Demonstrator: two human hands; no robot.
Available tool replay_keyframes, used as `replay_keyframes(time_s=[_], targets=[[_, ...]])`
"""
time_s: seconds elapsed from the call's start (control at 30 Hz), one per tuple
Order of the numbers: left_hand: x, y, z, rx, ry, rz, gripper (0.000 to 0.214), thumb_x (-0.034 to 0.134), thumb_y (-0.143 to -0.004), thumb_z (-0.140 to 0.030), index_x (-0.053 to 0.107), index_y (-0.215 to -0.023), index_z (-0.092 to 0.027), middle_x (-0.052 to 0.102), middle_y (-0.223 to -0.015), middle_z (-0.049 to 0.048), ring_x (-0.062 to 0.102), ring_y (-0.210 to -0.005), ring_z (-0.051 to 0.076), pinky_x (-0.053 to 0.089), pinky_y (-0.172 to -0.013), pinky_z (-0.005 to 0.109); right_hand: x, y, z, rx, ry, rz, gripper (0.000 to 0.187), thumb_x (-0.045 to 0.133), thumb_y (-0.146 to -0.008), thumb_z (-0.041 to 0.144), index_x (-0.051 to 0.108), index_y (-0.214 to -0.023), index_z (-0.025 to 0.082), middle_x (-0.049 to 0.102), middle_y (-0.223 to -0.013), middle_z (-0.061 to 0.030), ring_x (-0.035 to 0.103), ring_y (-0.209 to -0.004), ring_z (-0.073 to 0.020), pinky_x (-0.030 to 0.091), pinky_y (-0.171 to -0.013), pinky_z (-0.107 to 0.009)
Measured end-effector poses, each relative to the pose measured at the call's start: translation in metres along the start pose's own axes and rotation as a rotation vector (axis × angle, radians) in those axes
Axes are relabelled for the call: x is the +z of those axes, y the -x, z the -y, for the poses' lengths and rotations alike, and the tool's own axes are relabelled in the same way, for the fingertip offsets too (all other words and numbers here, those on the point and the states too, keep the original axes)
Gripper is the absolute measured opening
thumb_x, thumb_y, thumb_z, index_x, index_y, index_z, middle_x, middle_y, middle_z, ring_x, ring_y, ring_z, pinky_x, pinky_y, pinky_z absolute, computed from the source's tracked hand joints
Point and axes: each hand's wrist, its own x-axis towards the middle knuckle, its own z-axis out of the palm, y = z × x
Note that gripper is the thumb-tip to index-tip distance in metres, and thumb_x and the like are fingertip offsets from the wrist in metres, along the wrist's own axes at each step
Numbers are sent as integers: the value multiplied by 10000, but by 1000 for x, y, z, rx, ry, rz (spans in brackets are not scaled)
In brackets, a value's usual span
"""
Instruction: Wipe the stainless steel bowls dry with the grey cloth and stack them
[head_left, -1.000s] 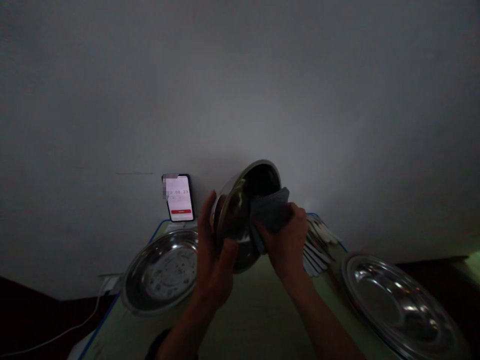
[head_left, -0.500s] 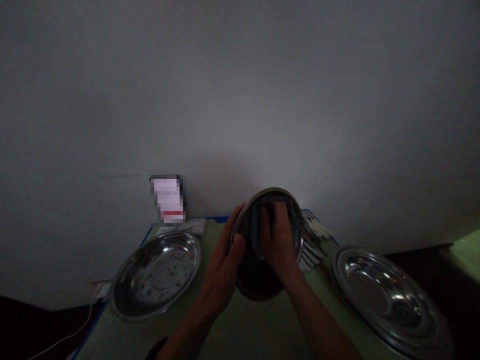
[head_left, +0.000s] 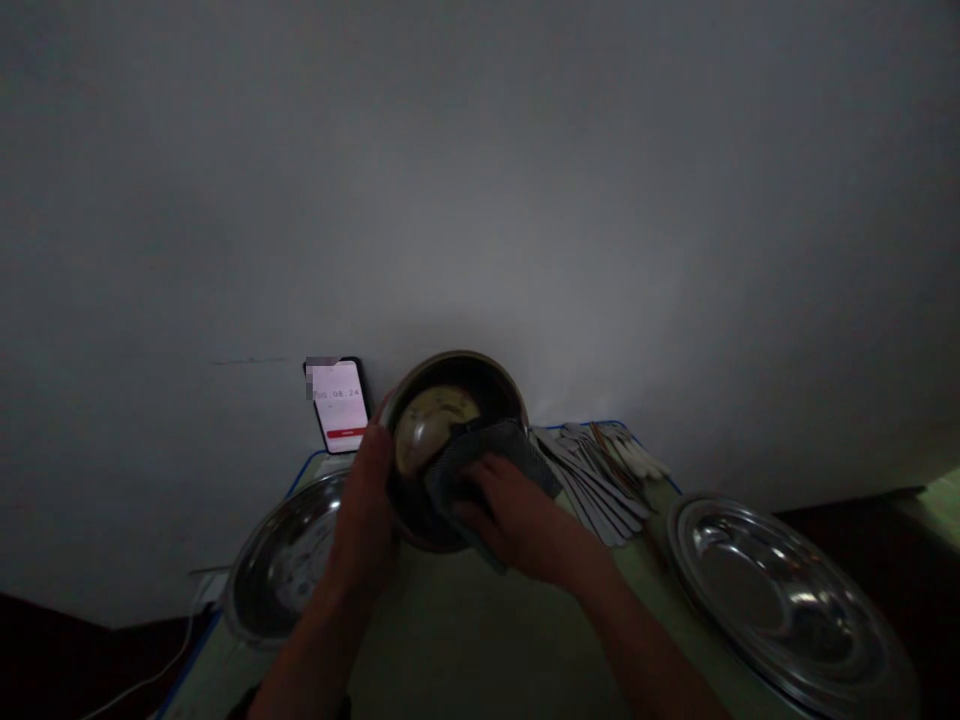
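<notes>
My left hand [head_left: 367, 510] grips the left rim of a metal bowl [head_left: 433, 425], thumb at the edge, and the bowl is tilted so its inside faces me. In my right hand [head_left: 510, 510] is a dark grey cloth [head_left: 469, 465], bunched under the fingers at the bowl's lower right inside. Part of the cloth hangs over the rim. A pale patch shows on the bowl's inner bottom. The fingertips of my left hand are hidden behind the bowl.
A shallow metal basin [head_left: 251, 585] stands at the table's left, partly behind my left arm. At the right lie stacked metal plates [head_left: 795, 610]. Several flat, light-coloured strips [head_left: 600, 490] fan out behind my right hand. A phone [head_left: 341, 405] leans on the wall [head_left: 480, 200].
The bowl has moved left in view and turned, showing more of its inner bottom. My right hand has come from deep inside the bowl to its lower right side with the cloth.
</notes>
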Motion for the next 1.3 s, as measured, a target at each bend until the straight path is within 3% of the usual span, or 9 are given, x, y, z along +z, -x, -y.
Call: replay_keyframes(time_s=[0.2,0.33,0.53,0.67,0.9,0.97,1.07,1.13,1.3], targets=[[-4,-6,-26,-75,93,-85,427,545,-855,-582,713,-913,-194,753,-867,56,680,-990,256,554,-891,362,-7,-1,10,-298,280,-50,308,590,-900,279,615,-1190,179,651,-1178,-95,566,-1109,-248,422,-992,-434],[-14,-6,-40,-117,-24,58,489,475,-843,-626,658,-1102,-253,715,-1070,97,673,-975,311,571,-801,474,-31,5,3,-327,65,-142,189,526,-933,216,678,-1044,201,708,-997,-51,634,-929,-184,486,-854,-340],[-31,-16,-31,127,-373,135,264,689,-740,-443,678,-954,-289,702,-985,83,631,-1009,298,556,-776,387,-48,23,-26,-54,-725,-241,374,660,-777,582,703,-808,212,608,-560,37,529,-464,-114,436,-457,-222],[-32,-15,-31,112,-387,80,281,659,-752,-488,627,-694,-216,620,-646,21,569,-608,177,486,-538,286,-35,6,-39,194,-1034,-435,480,696,-669,675,691,-765,205,696,-644,-19,664,-623,-193,554,-600,-310],[-26,2,-49,278,-754,12,331,608,-791,-476,616,-629,-187,526,-553,-27,454,-543,125,355,-500,234,-45,9,-14,440,-610,-1040,490,519,-873,586,682,-1099,184,715,-1106,-124,641,-1119,-275,550,-902,-413],[-22,6,-49,298,-831,41,343,570,-813,-488,617,-648,-192,519,-552,-24,462,-547,138,350,-500,243,-41,20,5,260,-431,-975,451,457,-930,524,637,-1227,236,657,-1260,-102,576,-1230,-269,495,-1006,-436],[-15,15,-46,333,-836,48,356,517,-836,-503,585,-654,-206,560,-584,-11,507,-570,157,394,-534,258,-25,28,34,-245,-63,-513,486,375,-978,446,434,-1438,301,399,-1537,-35,376,-1411,-267,374,-1129,-492],[-10,21,-45,347,-839,71,372,474,-849,-502,549,-626,-214,576,-577,-5,527,-562,165,414,-542,266,-13,25,46,-415,124,-311,545,404,-976,385,309,-1503,281,299,-1583,-15,239,-1471,-262,298,-1175,-510],[-3,36,-51,363,-904,182,399,445,-870,-456,493,-555,-216,504,-470,-24,460,-457,138,350,-462,253,-4,17,52,-404,242,-466,649,396,-968,190,112,-1549,245,409,-1529,-47,304,-1448,-202,326,-1171,-477]])
